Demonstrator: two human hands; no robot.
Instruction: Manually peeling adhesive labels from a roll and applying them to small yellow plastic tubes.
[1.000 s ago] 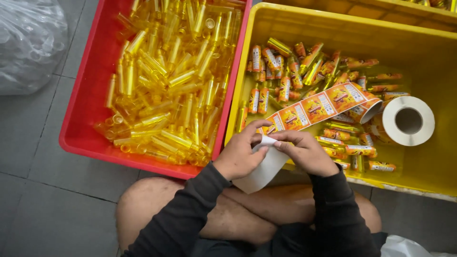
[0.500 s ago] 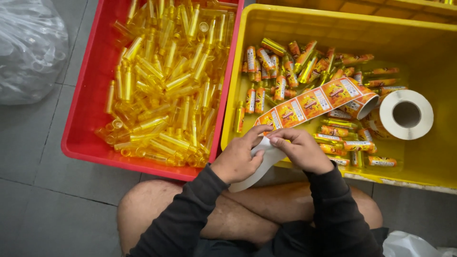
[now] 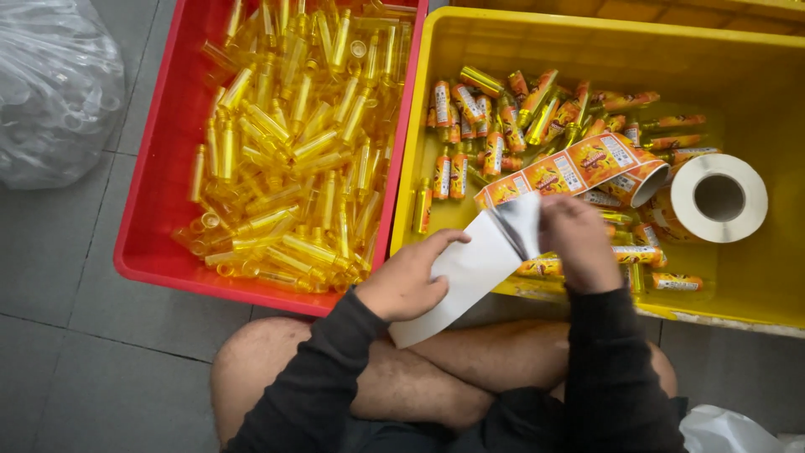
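Left hand (image 3: 408, 283): fingers spread flat over the white backing strip (image 3: 470, 277), pressing it from above; grip loose, thumb side hidden under the paper.

Right hand (image 3: 579, 243): fingers curled and pinched shut on the upper end of the same strip, where the paper folds over. Whether a peeled label sits between the fingertips cannot be told.

Backing strip: runs slantwise from the bare knees up to the front wall of the yellow crate (image 3: 755, 75), held between both hands.

Label strip (image 3: 570, 168): orange printed labels in a row, leading from the right hand back to the label roll (image 3: 719, 198), which lies on its side in the yellow crate, to the right.

Labelled bottles (image 3: 503, 117): small, orange-wrapped, heaped in the yellow crate behind and under the strip.

Plain bottles (image 3: 293, 143): clear yellow, unlabelled, piled in the red crate (image 3: 151, 226), just beside the yellow one on the left.

Clear plastic bag (image 3: 50, 92): on the tiled floor (image 3: 75, 352), far left.
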